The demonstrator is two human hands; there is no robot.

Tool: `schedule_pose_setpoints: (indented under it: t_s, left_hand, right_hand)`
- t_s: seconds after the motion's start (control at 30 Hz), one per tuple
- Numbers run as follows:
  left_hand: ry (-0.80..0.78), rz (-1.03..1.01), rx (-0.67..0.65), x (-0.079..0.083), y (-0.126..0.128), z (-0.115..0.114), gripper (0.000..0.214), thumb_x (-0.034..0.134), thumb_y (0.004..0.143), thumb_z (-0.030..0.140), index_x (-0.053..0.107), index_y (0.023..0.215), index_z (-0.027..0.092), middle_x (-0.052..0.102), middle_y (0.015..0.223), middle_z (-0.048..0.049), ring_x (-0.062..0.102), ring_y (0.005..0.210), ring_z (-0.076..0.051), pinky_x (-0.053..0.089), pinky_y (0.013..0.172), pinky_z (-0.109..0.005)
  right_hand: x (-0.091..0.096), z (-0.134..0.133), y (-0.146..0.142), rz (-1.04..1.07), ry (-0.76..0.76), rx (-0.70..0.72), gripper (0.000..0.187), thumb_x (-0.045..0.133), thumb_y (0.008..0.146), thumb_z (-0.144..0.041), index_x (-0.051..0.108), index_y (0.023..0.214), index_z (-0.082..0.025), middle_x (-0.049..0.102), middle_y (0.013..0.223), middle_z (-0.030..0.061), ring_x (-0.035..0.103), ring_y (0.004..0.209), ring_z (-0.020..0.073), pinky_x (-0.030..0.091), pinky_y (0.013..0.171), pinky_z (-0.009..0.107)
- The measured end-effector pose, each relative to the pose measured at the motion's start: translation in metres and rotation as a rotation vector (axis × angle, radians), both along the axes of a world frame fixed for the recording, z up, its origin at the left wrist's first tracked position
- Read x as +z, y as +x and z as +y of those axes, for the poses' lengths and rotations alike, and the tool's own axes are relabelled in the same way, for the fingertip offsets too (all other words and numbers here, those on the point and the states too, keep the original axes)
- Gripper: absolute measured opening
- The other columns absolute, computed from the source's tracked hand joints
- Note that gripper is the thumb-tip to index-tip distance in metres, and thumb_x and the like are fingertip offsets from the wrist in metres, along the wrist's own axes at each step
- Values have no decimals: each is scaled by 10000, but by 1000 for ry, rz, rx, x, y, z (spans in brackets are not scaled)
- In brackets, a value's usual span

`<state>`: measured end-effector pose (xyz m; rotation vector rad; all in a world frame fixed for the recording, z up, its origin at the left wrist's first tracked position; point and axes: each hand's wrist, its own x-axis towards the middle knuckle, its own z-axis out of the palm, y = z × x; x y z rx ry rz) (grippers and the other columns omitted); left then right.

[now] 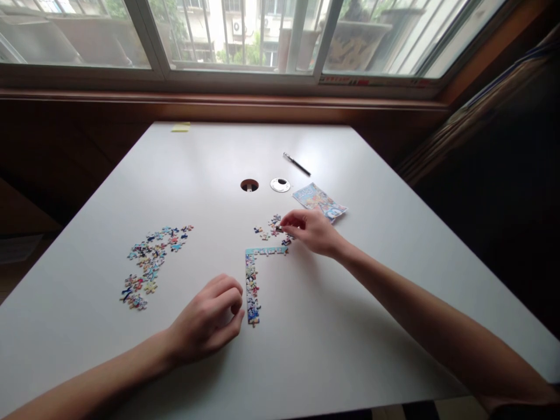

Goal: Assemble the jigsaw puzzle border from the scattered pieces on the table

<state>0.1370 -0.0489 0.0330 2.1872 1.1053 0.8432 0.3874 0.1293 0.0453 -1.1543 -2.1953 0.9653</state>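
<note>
An L-shaped run of joined puzzle pieces lies on the white table, one arm running toward me, the other to the right. My right hand reaches over a small cluster of loose pieces just beyond that corner, its fingertips pinched on a puzzle piece. My left hand rests on the table just left of the joined strip, fingers curled under, nothing visible in it. A larger scatter of loose pieces lies to the left.
A printed puzzle picture card lies beyond my right hand. A black pen, a round metal cap and an open cable hole sit mid-table. A yellow sticky pad lies at the far edge under the window.
</note>
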Motion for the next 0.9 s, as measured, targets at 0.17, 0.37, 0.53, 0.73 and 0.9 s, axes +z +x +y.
schedule_pose_setpoints:
  t_s: [0.17, 0.37, 0.53, 0.73, 0.9]
  left_hand:
    - [16, 5, -12, 5, 0, 2, 112, 563, 868, 81, 561, 903, 188, 595, 950, -75, 540, 933, -198, 495, 846, -336]
    - [103, 73, -71, -1, -3, 0, 207, 636, 833, 96, 658, 1001, 215, 653, 1008, -73, 571, 1001, -212, 514, 921, -360]
    - [160, 97, -105, -6, -3, -1, 208, 657, 835, 107, 666, 1016, 210, 697, 1046, -70, 589, 1060, -226, 507, 964, -379]
    - [185, 124, -129, -6, 0, -1, 143, 651, 864, 136, 666, 988, 205, 714, 1050, -66, 613, 1054, -218, 517, 953, -362]
    - [205, 133, -131, -7, 1, -1, 150, 679, 855, 137, 659, 987, 204, 721, 1040, -61, 631, 1050, -201, 522, 961, -336]
  right_hand:
    - [0, -86, -8, 140, -23, 387, 102, 587, 935, -176, 677, 886, -180, 684, 802, 13, 584, 694, 107, 476, 666, 230]
    - [-14, -126, -10, 166, 47, 511, 129, 543, 978, -154, 670, 957, -161, 667, 872, 58, 598, 776, 129, 498, 703, 237]
    - [-21, -126, -9, 134, 248, 601, 163, 502, 1001, -151, 662, 1034, -144, 662, 873, 85, 589, 800, 157, 517, 737, 278]
    - [-21, -133, -11, 31, 411, 621, 192, 445, 1014, -115, 635, 1032, -137, 639, 859, 80, 568, 786, 167, 507, 721, 292]
    - [-19, -136, -11, -38, 477, 638, 217, 421, 1007, -76, 631, 1009, -130, 629, 871, 86, 567, 805, 174, 493, 722, 296]
